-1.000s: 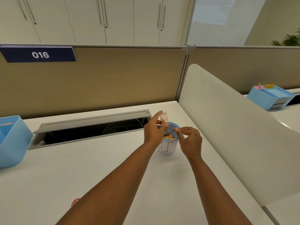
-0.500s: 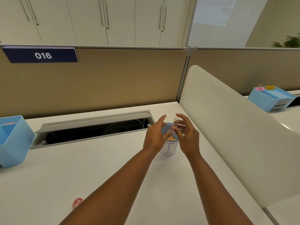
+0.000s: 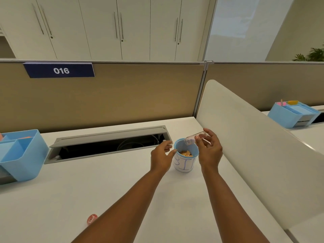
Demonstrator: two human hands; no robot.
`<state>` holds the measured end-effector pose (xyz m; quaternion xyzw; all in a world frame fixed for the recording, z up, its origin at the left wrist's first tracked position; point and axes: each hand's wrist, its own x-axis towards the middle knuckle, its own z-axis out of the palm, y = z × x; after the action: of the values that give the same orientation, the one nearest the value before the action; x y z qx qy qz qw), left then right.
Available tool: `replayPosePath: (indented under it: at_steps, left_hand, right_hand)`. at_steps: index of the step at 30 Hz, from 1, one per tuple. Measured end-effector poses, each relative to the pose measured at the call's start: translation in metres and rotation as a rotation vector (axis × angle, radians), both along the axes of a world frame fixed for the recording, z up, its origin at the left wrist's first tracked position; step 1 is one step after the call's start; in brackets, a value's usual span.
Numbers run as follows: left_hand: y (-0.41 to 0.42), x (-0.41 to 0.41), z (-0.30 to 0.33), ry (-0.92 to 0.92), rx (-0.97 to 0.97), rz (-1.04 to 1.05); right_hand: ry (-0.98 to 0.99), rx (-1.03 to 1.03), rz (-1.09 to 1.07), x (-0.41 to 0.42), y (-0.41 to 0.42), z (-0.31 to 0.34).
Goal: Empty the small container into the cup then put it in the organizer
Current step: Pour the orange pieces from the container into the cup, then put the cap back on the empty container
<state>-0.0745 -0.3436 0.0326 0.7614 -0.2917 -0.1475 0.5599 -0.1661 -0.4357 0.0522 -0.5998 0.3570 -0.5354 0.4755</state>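
An office cubicle: a white desk [image 3: 52, 199] backed by a tan partition carrying a navy plate [image 3: 59, 70] marked "016", with white cabinets above and a white curved divider [image 3: 263, 146] on the right. A grey cable tray [image 3: 108, 142] is set into the desk, its lid raised. A blue cup [image 3: 186, 158] with a scalloped rim and a white wrap bearing blue handwriting stands near the divider; orange pieces [image 3: 186, 153] lie inside it. The right hand [image 3: 209, 151] pinches the small container [image 3: 195, 137], a clear tube, between thumb and fingers; the tube is tilted with its open end down over the far rim of the cup and looks empty. The left hand [image 3: 162, 155] is spread loosely just beside the left wall of the cup, holding nothing; whether the thumb touches the cup cannot be told. The blue organizer [image 3: 22, 155] sits at the left edge of the desk, well apart from the cup. A second blue organizer [image 3: 294, 114] stands on the neighbouring desk beyond the divider. A small pink item [image 3: 92, 219] lies on the desk by the left forearm.
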Motion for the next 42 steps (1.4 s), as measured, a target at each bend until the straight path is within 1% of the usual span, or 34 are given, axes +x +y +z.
replayPosePath:
  at_steps: [2,4,5,7,8,9,11,13,15,17,20,22,24,27,28,31,33,34,39,42]
  left_hand:
    - [0.007,0.0,-0.002,0.012,0.013,0.007]
    - [0.013,0.001,-0.002,0.026,0.032,0.015]
    - [0.016,0.001,-0.002,0.032,0.044,0.014]
    - [0.022,0.003,0.001,0.049,0.06,0.008]
    - [0.023,0.003,0.003,0.06,0.062,0.001]
    - [0.026,0.001,0.007,0.072,0.056,-0.014]
    - [0.034,-0.002,0.017,0.096,0.021,-0.057]
    - [0.04,-0.006,0.027,0.137,-0.045,-0.1]
    - [0.051,-0.007,0.035,0.206,-0.139,-0.119]
    - [0.068,-0.004,0.04,0.246,-0.195,-0.103]
    - [0.101,0.004,0.042,0.285,-0.229,-0.031]
    - [0.123,0.012,0.04,0.295,-0.244,0.027]
    - [0.148,0.022,0.039,0.272,-0.252,0.133]
    - [0.189,0.044,0.041,0.249,-0.235,0.306]
    - [0.204,0.052,0.041,0.241,-0.222,0.339]
    - [0.239,0.071,0.043,0.173,-0.135,0.376]
    - [0.256,0.078,0.041,0.14,-0.084,0.401]
    - [0.264,0.08,0.04,0.138,-0.067,0.413]
    - [0.302,0.085,0.028,0.126,-0.021,0.4]
    - [0.318,0.09,0.023,0.131,0.02,0.35]
  right_hand:
    - [0.109,-0.111,-0.001,-0.002,0.002,-0.001]
    - [0.205,-0.099,0.037,-0.005,0.005,-0.003]
    - [0.211,-0.059,0.024,-0.007,0.007,-0.003]
    - [0.159,0.071,-0.045,-0.006,0.012,0.0]
    - [0.101,0.178,-0.052,-0.006,0.015,0.003]
    - [-0.003,0.319,-0.011,-0.005,0.021,0.008]
    - [-0.246,0.585,0.181,-0.006,0.037,0.02]
    - [-0.382,0.741,0.336,-0.005,0.052,0.024]
    - [-0.463,0.855,0.423,-0.001,0.071,0.025]
    - [-0.474,0.929,0.478,0.007,0.092,0.024]
    - [-0.306,0.967,0.588,0.021,0.126,0.019]
    - [-0.181,0.923,0.653,0.031,0.144,0.014]
    - [0.017,0.796,0.634,0.041,0.163,0.007]
    - [0.297,0.493,0.487,0.047,0.19,-0.008]
    - [0.387,0.382,0.499,0.048,0.199,-0.015]
    - [0.749,0.092,0.707,0.053,0.224,-0.031]
    - [0.935,-0.057,0.775,0.058,0.239,-0.04]
    - [0.978,-0.105,0.774,0.061,0.246,-0.044]
    - [1.164,-0.216,0.73,0.071,0.269,-0.065]
    - [1.157,-0.307,0.64,0.072,0.277,-0.069]
